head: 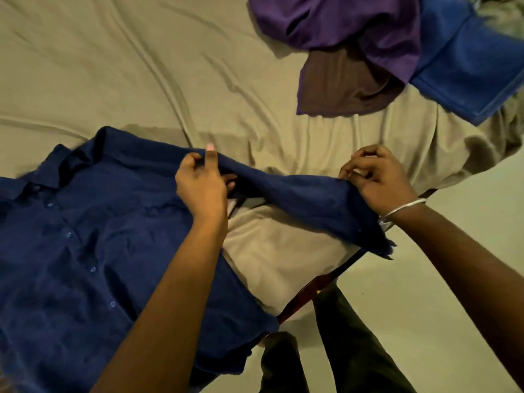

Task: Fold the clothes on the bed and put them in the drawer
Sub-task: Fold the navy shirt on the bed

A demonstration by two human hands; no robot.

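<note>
Navy button-up shirt (79,236) lies front-up on the bed (113,66), one sleeve (306,199) lifted.

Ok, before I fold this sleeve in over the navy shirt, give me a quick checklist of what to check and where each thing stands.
1. Left hand grips the navy shirt near the shoulder: ok.
2. Right hand pinches the sleeve at its cuff end: ok.
3. Sleeve held out straight between both hands: ok.
4. Shirt body lying flat, buttons up: mostly ok, some wrinkles.
5. Shirt fully on the bed: not ok, its lower corner hangs over the edge.
6. Purple garment, brown garment and blue garment lie apart from the shirt: ok.
</note>
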